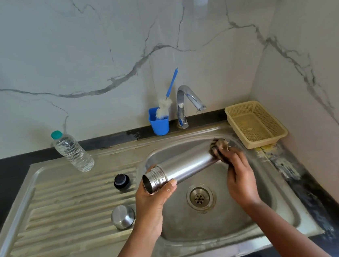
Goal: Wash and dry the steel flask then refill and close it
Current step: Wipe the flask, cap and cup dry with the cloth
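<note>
The steel flask (186, 166) lies nearly level over the sink bowl (263, 202), its open threaded mouth pointing left. My left hand (152, 198) grips it just behind the mouth. My right hand (238, 175) holds a dark striped cloth (219, 148) against the flask's base end. On the ribbed drainboard (68, 213) to the left sit the black inner stopper (122, 182) and the steel cap (123, 217), which is upside down. A clear water bottle (72, 151) with a teal cap stands at the drainboard's back.
A chrome tap (188, 100) rises behind the bowl, no water running. Beside it a blue cup (159, 123) holds a bottle brush (166, 103). A beige mesh basket (255, 123) sits on the black counter at the right, close to the wall corner.
</note>
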